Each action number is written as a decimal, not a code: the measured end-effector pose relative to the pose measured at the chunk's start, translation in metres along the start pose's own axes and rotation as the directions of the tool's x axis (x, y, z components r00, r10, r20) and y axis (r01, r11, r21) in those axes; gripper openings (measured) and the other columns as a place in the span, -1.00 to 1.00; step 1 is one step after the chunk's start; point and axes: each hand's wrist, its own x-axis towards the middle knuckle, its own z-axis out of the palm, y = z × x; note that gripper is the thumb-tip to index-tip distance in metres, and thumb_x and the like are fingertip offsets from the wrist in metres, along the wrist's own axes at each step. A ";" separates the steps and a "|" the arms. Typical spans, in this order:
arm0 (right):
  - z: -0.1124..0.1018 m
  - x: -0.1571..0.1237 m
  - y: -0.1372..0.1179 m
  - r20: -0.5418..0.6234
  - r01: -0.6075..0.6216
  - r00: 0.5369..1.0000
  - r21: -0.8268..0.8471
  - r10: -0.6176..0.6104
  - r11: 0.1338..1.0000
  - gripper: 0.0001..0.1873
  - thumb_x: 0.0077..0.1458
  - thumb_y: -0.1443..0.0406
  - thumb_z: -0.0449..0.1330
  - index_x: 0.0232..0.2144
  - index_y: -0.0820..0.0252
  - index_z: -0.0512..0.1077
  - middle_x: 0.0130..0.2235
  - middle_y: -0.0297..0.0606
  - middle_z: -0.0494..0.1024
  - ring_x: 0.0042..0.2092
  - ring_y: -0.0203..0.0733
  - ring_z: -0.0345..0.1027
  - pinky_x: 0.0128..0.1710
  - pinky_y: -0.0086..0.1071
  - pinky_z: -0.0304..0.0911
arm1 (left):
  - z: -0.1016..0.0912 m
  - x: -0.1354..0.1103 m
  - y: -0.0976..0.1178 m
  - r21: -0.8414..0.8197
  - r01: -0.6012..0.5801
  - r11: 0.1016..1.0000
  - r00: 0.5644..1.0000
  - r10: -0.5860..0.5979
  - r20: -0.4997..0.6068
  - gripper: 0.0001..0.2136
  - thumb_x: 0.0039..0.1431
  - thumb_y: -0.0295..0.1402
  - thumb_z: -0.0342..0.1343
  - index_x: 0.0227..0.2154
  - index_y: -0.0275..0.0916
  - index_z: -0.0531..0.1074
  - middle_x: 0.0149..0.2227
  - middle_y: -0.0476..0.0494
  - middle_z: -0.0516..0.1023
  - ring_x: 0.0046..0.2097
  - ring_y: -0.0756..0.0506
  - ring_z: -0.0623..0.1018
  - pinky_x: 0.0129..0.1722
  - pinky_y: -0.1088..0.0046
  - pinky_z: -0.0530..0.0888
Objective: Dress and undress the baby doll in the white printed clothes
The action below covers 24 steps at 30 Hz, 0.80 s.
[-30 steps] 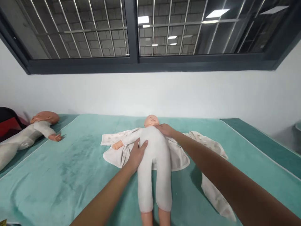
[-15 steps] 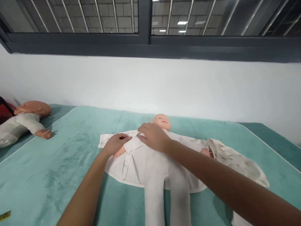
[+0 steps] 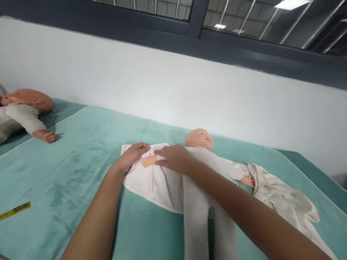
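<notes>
A baby doll (image 3: 200, 139) in a white bodysuit lies on its back on a teal mat (image 3: 89, 151). A white baby shirt (image 3: 151, 184) is spread open beneath it. My left hand (image 3: 133, 156) is closed on the shirt near its sleeve on the left; the fingertips are partly hidden. My right hand (image 3: 175, 159) grips the doll's arm (image 3: 149, 161) near the wrist, and the doll's hand points left over the shirt. On the other side, the doll's other arm (image 3: 246, 180) reaches to a crumpled patterned cloth (image 3: 284, 191).
A second doll (image 3: 27, 101) lies at the far left on the darker mat edge. A yellow label (image 3: 15, 210) is at the lower left. Behind the mat rises a white wall (image 3: 121, 79), below a dark window frame (image 3: 168, 32).
The view has tilted and shifted left. My right hand has moved from the doll's chest and upper sleeve to its arm near the wrist; that arm now lies farther up over the shirt.
</notes>
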 end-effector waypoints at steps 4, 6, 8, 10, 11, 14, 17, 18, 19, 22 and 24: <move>-0.006 -0.008 0.007 -0.070 -0.155 0.986 -0.037 0.152 0.987 -0.52 0.32 -0.04 -0.12 0.13 -0.09 0.34 -0.15 -0.21 0.52 -0.16 -0.11 0.39 -0.11 -0.25 0.09 | -0.002 -0.008 0.001 -0.395 0.008 0.919 0.999 -0.020 -0.027 -0.69 -0.12 -0.16 0.34 -0.44 -0.26 0.40 -0.50 0.01 0.47 -0.48 -0.01 0.45 -0.44 0.49 0.37; -0.001 -0.003 0.007 -0.025 -0.200 0.980 -0.064 0.198 0.978 -0.52 0.30 -0.04 -0.09 0.09 -0.05 0.38 -0.17 -0.18 0.53 -0.17 -0.09 0.39 -0.11 -0.24 0.09 | 0.002 -0.011 0.001 -0.495 -0.002 0.869 1.000 0.011 0.015 -0.71 -0.13 -0.23 0.37 -0.47 -0.27 0.39 -0.53 0.04 0.45 -0.50 0.03 0.43 -0.44 0.51 0.37; 0.006 0.006 0.003 0.003 -0.228 0.974 -0.073 0.228 0.971 -0.55 0.29 -0.01 -0.06 0.01 0.02 0.43 -0.15 -0.14 0.53 -0.15 -0.07 0.40 -0.09 -0.22 0.10 | 0.009 -0.015 0.002 -0.526 0.017 0.850 0.995 0.038 0.094 -0.73 -0.12 -0.25 0.38 -0.47 -0.28 0.42 -0.54 0.04 0.45 -0.51 0.04 0.43 -0.43 0.52 0.38; 0.010 0.016 -0.002 0.006 -0.240 0.971 -0.063 0.240 0.969 -0.61 0.28 0.08 -0.02 -0.09 0.13 0.48 -0.13 -0.09 0.53 -0.13 -0.06 0.40 -0.08 -0.21 0.11 | 0.017 -0.019 0.002 -0.486 0.044 0.873 0.981 0.054 0.187 -0.73 -0.11 -0.24 0.38 -0.38 -0.27 0.49 -0.48 -0.02 0.53 -0.44 -0.01 0.49 -0.38 0.49 0.42; 0.010 0.018 -0.004 0.000 -0.240 0.971 -0.056 0.241 0.969 -0.65 0.27 0.14 -0.01 -0.13 0.18 0.49 -0.11 -0.07 0.53 -0.12 -0.06 0.40 -0.08 -0.22 0.11 | 0.021 -0.021 0.002 -0.440 0.053 0.896 0.970 0.058 0.235 -0.69 -0.13 -0.24 0.38 -0.32 -0.27 0.52 -0.44 -0.06 0.57 -0.39 -0.05 0.53 -0.33 0.46 0.44; 0.003 0.007 -0.004 -0.036 -0.244 0.969 -0.032 0.243 0.969 -0.73 0.22 0.28 0.02 -0.16 0.23 0.48 -0.10 -0.05 0.52 -0.08 -0.06 0.37 -0.08 -0.25 0.13 | 0.027 -0.024 -0.001 -0.295 0.059 0.954 0.932 0.053 0.357 -0.59 -0.16 -0.24 0.40 -0.20 -0.28 0.56 -0.26 -0.18 0.64 -0.22 -0.15 0.59 -0.22 0.40 0.47; 0.001 -0.042 0.014 -0.240 -0.294 0.912 0.184 0.333 0.938 -0.69 0.24 0.17 0.00 -0.10 0.12 0.45 -0.05 -0.16 0.51 -0.03 -0.11 0.34 -0.08 -0.31 0.16 | 0.025 -0.021 -0.004 -0.287 0.067 0.956 0.943 0.033 0.332 -0.59 -0.12 -0.22 0.38 -0.17 -0.27 0.57 -0.18 -0.21 0.64 -0.20 -0.15 0.59 -0.20 0.40 0.48; 0.003 -0.065 0.024 -0.315 -0.353 0.842 0.293 0.438 0.889 -0.68 0.26 0.16 -0.05 -0.15 0.10 0.45 -0.06 -0.18 0.51 -0.05 -0.14 0.35 -0.08 -0.33 0.17 | 0.024 -0.019 -0.005 -0.302 0.077 0.950 0.951 0.022 0.310 -0.60 -0.11 -0.22 0.38 -0.17 -0.27 0.57 -0.18 -0.20 0.64 -0.21 -0.14 0.59 -0.20 0.40 0.49; 0.008 -0.090 0.035 -0.354 -0.446 0.738 0.384 0.575 0.809 -0.65 0.26 0.15 -0.09 -0.24 0.12 0.45 -0.12 -0.16 0.53 -0.10 -0.15 0.36 -0.12 -0.33 0.19 | 0.023 -0.016 -0.006 -0.318 0.087 0.944 0.957 0.009 0.289 -0.61 -0.12 -0.23 0.39 -0.18 -0.26 0.58 -0.20 -0.19 0.65 -0.22 -0.12 0.59 -0.21 0.42 0.49; 0.033 -0.160 0.066 -0.267 -0.664 0.426 0.557 0.864 0.500 -0.61 0.18 0.03 -0.03 -0.45 0.13 0.42 -0.26 -0.13 0.55 -0.23 -0.08 0.37 -0.16 -0.25 0.22 | 0.023 -0.008 -0.009 -0.349 0.109 0.931 0.970 -0.024 0.240 -0.64 -0.17 -0.28 0.42 -0.24 -0.26 0.59 -0.25 -0.14 0.64 -0.27 -0.06 0.57 -0.23 0.46 0.47; 0.053 -0.190 0.077 0.020 -0.654 0.461 0.683 0.887 0.324 -0.50 0.16 -0.06 -0.05 -0.58 0.12 0.38 -0.38 -0.10 0.54 -0.31 -0.07 0.38 -0.19 -0.21 0.27 | 0.025 -0.006 -0.011 -0.364 0.091 0.927 0.983 -0.025 0.182 -0.66 -0.21 -0.30 0.44 -0.29 -0.25 0.59 -0.28 -0.10 0.63 -0.30 -0.03 0.55 -0.26 0.50 0.46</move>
